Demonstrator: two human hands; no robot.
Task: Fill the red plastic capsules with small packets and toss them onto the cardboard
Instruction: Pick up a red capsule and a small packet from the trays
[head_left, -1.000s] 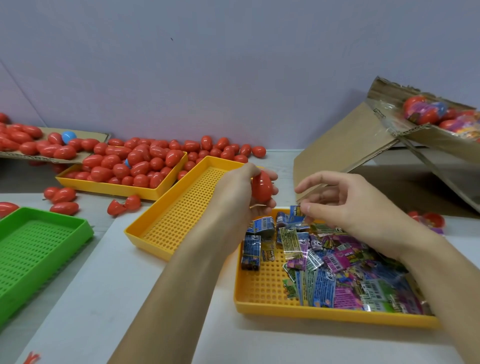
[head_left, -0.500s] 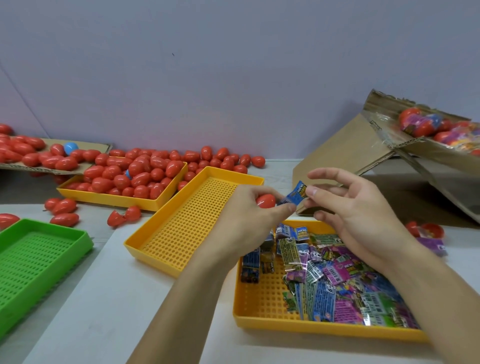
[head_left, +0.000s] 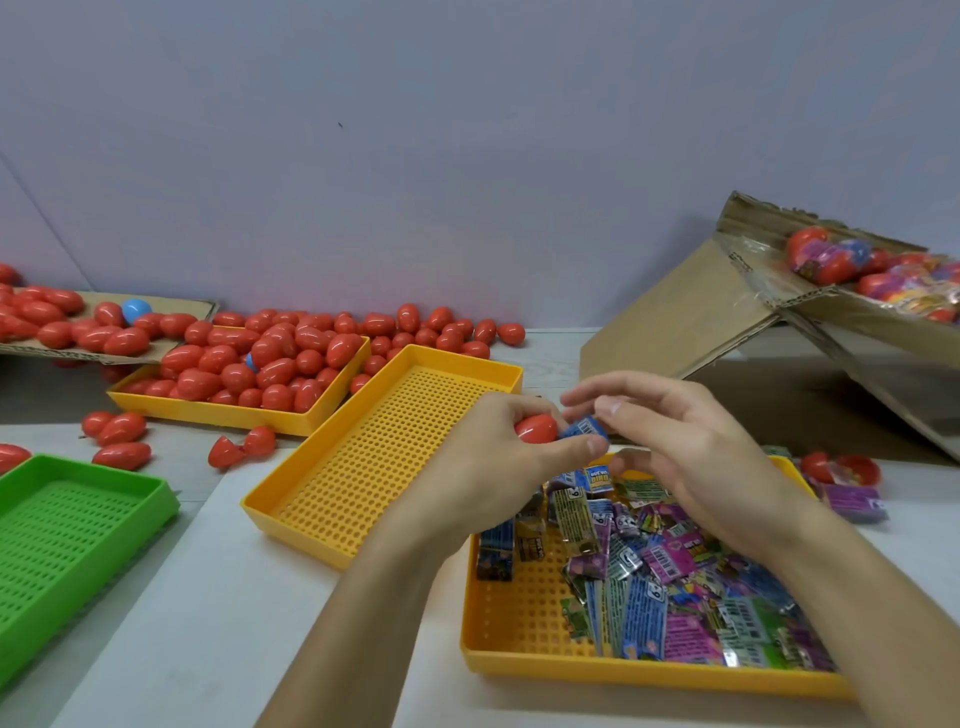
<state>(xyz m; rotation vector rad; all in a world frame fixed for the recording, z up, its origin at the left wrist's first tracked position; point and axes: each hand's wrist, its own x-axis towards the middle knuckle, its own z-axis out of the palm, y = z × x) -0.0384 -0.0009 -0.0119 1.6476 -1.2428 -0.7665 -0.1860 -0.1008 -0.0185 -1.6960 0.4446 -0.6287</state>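
My left hand grips a red plastic capsule above the near tray's back edge. A small blue packet sits against the capsule's open end, pinched by my right hand. Below both hands a yellow tray holds several loose packets in blue, purple and green. A flat cardboard sheet at the far left carries several red capsules.
An empty yellow tray lies left of my hands, a green tray at the left edge. Another yellow tray behind holds several red capsules. A tilted cardboard box with filled capsules stands at the right.
My right hand picked a blue packet out of the tray and brought it up to the capsule in my left hand. Both hands have closed together.
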